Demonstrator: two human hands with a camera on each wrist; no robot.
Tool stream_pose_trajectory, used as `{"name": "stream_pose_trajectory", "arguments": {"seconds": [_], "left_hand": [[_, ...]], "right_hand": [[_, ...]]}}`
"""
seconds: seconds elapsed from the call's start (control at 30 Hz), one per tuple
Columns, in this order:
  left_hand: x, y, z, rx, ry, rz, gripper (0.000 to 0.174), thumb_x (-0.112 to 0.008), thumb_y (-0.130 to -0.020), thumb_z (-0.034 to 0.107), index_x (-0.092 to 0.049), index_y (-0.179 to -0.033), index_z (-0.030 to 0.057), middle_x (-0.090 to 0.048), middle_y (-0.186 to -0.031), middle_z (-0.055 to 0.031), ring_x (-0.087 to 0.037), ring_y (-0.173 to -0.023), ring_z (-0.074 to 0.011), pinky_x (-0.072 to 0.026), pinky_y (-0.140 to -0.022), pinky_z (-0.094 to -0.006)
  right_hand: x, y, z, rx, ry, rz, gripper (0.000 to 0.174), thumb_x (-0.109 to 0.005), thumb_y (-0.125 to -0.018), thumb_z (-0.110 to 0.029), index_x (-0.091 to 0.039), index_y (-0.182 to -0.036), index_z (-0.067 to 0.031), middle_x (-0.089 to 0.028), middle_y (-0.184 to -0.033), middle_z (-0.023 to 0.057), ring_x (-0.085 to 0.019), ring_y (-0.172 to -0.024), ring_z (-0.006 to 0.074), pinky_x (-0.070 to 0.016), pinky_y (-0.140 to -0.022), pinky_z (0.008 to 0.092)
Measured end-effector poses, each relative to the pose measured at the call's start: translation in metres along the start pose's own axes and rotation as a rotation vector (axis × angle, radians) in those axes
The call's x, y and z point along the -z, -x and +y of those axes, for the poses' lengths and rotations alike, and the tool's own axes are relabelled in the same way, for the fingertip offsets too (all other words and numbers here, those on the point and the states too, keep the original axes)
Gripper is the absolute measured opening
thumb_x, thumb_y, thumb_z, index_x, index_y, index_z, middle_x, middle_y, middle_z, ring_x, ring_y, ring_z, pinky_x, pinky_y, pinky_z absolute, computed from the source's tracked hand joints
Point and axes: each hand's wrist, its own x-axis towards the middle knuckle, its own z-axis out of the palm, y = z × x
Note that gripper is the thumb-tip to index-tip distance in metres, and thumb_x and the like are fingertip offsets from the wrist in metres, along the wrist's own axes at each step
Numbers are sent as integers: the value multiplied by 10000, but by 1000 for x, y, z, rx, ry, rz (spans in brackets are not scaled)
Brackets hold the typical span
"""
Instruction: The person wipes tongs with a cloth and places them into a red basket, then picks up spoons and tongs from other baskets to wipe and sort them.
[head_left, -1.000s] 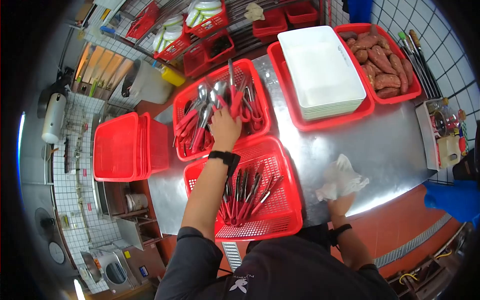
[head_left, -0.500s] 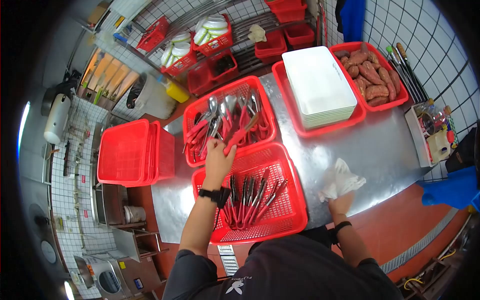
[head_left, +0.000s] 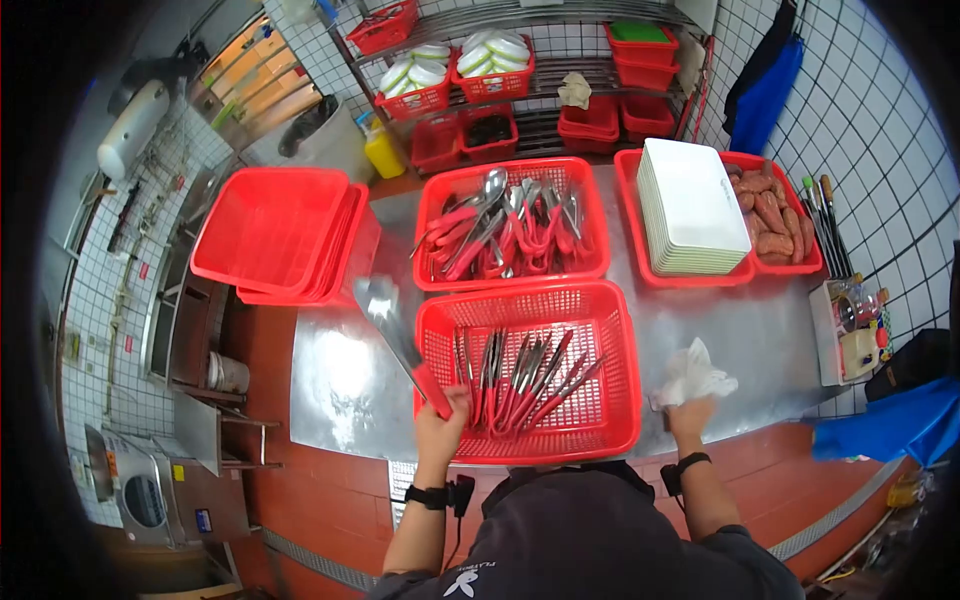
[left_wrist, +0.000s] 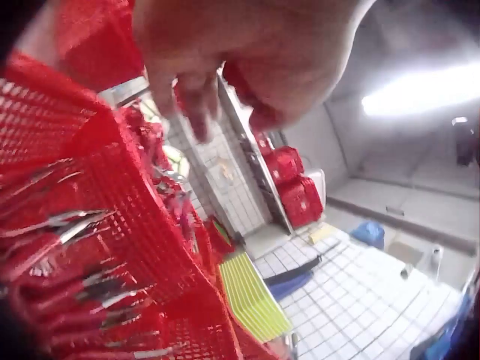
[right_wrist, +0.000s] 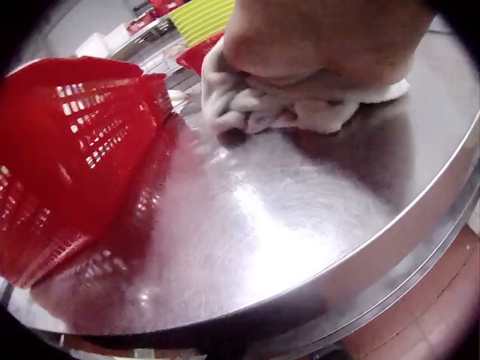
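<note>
In the head view my left hand [head_left: 443,425] grips the red handle of metal tongs [head_left: 392,325], held tilted over the left edge of the near red basket [head_left: 628,400]. Several red-handled tongs [head_left: 520,390] lie in that basket. Behind it, another red basket [head_left: 602,230] holds spoons and more red-handled utensils [head_left: 500,225]. In the left wrist view the left hand [left_wrist: 247,52] curls its fingers above the baskets. My right hand [head_left: 692,418] holds a white cloth [head_left: 695,375] on the steel table; the right wrist view shows the cloth [right_wrist: 277,105] bunched under the hand [right_wrist: 322,37].
Stacked red baskets [head_left: 275,230] stand at the left. White trays [head_left: 700,200] are piled in a red tub at the right, beside a tub of sweet potatoes [head_left: 770,215]. A caddy with bottles [head_left: 850,330] sits at the table's right end, and shelves [head_left: 550,75] stand behind.
My left hand has come out of the utensil basket and moved toward me and left of the near basket, with the tongs in it. The right hand stays with the cloth. The head view has shifted.
</note>
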Motion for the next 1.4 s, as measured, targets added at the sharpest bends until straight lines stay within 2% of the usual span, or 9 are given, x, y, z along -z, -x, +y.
{"name": "stream_pose_trajectory", "arguments": {"seconds": [0.2, 0.37, 0.53, 0.67, 0.73, 0.87, 0.93, 1.03, 1.4], "left_hand": [[8, 38, -33, 312, 53, -57, 123, -616, -896, 97, -602, -940, -17, -660, -873, -63, -601, -826, -132, -476, -753, -295], [13, 41, -12, -135, -8, -78, 134, -632, -901, 119, -587, -907, -6, -555, -788, -27, -535, -760, -131, -462, -737, -301], [3, 33, -25, -225, 20, -201, 177, -602, -918, 128, -590, -1014, -20, -590, -900, -49, -540, -785, -125, -442, -762, -278], [-14, 38, -7, 434, 397, -298, 274, -633, -910, 190, -579, -1087, -13, -541, -1002, -43, -523, -818, -109, -438, -760, -275], [-18, 40, 1, -217, 91, -211, 280, -647, -907, 204, -593, -1090, -1, -554, -1009, -46, -517, -822, -115, -449, -763, -289], [-17, 42, 42, -505, -136, -535, 421, -655, -869, 144, -548, -1253, 9, -578, -1228, -140, -582, -1074, -278, -442, -955, -381], [-37, 37, 18, -425, -148, -789, 529, -667, -829, 95, -498, -1324, 19, -561, -1297, -165, -542, -1189, -308, -397, -1028, -386], [-32, 43, 49, -166, -51, -838, 569, -692, -774, 67, -500, -1307, 13, -595, -1237, -171, -573, -1136, -294, -425, -994, -357], [-15, 53, 45, -184, -418, -843, 409, -675, -843, 264, -600, -1178, 41, -554, -1097, -220, -565, -992, -386, -450, -858, -420]], "right_hand": [[31, 14, -24, 192, 18, -131, 728, -752, -725, -344, -491, -1338, -50, -546, -1215, 297, -514, -1117, 442, -414, -950, 499], [67, -29, -47, -394, -1878, -242, 511, -579, -916, -277, -450, -1371, -81, -549, -1316, 95, -556, -1175, 272, -484, -940, 396], [129, -63, -92, -188, -2051, -361, 441, -514, -958, -357, -505, -1310, -90, -551, -1320, 81, -580, -1102, 240, -499, -877, 397], [190, -30, -153, 96, -2049, -482, 412, -502, -968, -329, -522, -1289, -71, -554, -1318, 96, -576, -1120, 222, -493, -888, 399], [197, -21, -175, 345, -1735, -509, 383, -546, -957, -225, -516, -1294, -45, -551, -1312, 96, -555, -1160, 218, -476, -937, 392], [154, 22, -242, -24, -1712, -998, 362, -618, -900, -70, -512, -1242, -14, -616, -1092, 56, -620, -922, 160, -509, -823, 289], [184, 68, -275, 518, -1572, -570, 578, -673, -802, 46, -436, -1325, -20, -581, -1198, 87, -597, -1066, 180, -516, -894, 322], [166, 59, -290, 98, -1716, -765, 377, -564, -847, 48, -519, -1217, -8, -636, -1057, 73, -645, -938, 163, -543, -785, 312], [186, 20, -280, -72, -2059, -500, 247, -461, -971, -127, -557, -1159, 2, -640, -1098, 111, -649, -985, 230, -557, -835, 371]]}}
